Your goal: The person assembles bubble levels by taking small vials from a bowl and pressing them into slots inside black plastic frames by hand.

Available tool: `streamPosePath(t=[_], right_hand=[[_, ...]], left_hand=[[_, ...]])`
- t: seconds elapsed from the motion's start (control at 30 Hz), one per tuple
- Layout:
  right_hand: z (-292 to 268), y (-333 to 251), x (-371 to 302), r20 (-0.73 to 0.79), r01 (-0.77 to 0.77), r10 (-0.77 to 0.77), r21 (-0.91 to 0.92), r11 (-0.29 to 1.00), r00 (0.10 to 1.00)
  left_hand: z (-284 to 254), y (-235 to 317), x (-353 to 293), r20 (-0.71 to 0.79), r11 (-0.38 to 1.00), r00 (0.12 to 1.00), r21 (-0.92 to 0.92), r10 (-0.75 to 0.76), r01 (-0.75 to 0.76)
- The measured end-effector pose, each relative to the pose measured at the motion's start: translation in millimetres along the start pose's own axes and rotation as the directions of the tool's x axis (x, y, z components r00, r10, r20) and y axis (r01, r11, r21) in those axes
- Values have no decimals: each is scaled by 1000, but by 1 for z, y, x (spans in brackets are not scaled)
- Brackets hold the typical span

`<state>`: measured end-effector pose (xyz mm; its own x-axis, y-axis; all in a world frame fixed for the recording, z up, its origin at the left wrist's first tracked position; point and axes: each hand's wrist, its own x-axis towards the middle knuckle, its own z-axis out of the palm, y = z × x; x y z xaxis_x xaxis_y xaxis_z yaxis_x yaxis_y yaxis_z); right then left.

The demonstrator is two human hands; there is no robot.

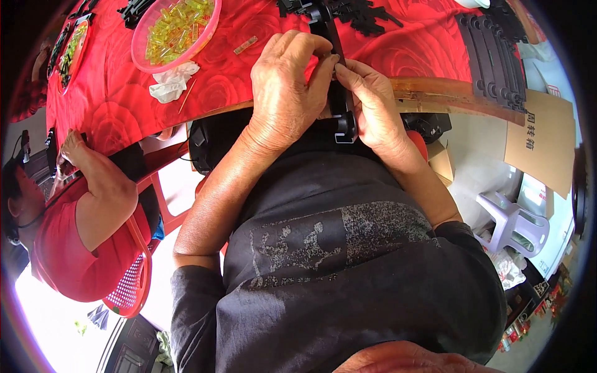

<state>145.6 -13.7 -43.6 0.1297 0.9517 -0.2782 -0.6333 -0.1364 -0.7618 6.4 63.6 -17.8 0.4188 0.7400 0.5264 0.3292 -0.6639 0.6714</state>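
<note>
A long black plastic bar (339, 99) with hooked, clip-like ends is held at the table's front edge, its near end over my lap. My left hand (289, 87) is closed from its left side, thumb and forefinger pinched at the bar's middle. My right hand (373, 102) grips the bar from the right, thumb tip almost meeting the left fingertips. Something small and pale shows between the fingertips, too covered to name. Beyond my left hand stands a pink bowl (138, 53) of small yellow-green transparent tubes (180, 31).
Several black bars (494, 62) lie at the table's right end, and loose black parts (364, 15) at the back. A crumpled tissue (171, 84) and a thin stick (187, 95) lie left. A person in red (93, 248) sits at left; a lilac stool (513, 224) stands right.
</note>
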Motion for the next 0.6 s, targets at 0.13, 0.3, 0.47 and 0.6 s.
streamPosePath(t=[0.13,0.3,0.47,0.6], right_hand=[[0,-1,0,1,11,-11,-31,999,1000],[5,-1,-3,-41,7,-8,-40,999,999],[6,-5,-8,-34,-10,9,-48,999,999],[3,-9,-10,-24,-18,15,-97,995,1000]], left_hand=[[2,-2,-2,-43,997,996,24,76,-75],[-1,2,-8,-26,993,996,89,82,-80],[-3,3,-15,-83,999,996,26,-19,21],[-1,7,-29,14,957,967,-139,-255,255]])
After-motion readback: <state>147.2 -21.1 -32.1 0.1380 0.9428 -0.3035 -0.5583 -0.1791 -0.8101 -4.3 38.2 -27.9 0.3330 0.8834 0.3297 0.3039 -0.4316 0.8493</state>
